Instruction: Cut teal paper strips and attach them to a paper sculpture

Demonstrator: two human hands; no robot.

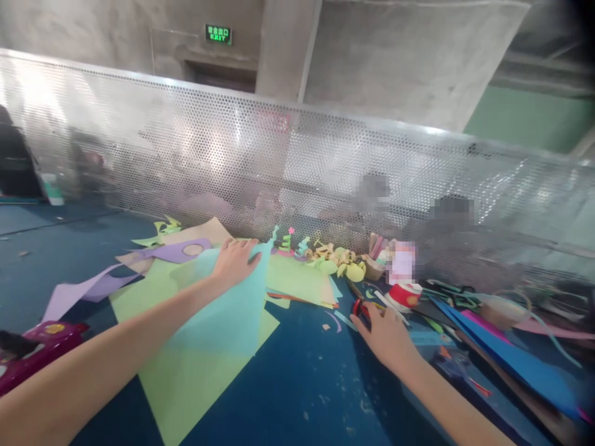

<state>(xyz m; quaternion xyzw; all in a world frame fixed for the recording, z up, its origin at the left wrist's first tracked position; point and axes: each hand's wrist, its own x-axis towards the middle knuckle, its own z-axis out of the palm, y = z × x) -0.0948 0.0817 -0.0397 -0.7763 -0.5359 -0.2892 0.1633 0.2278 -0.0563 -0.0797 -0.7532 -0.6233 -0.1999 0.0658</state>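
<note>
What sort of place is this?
Likely a craft workspace in an industrial-style building: coloured paper on a blue work surface, a perforated metal divider, and a lit EXIT sign on a concrete wall.

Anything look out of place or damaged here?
No obvious spill. The purple paper, left of the left hand, has a round hole and lies buckled, probably cutting waste. A purple sliver lies loose on the blue surface near the right hand.

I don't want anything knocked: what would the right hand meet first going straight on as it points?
The right hand would likely meet the red-handled scissors at its fingers first; yellow paper pieces seem farther on, though depth is unclear.
</note>
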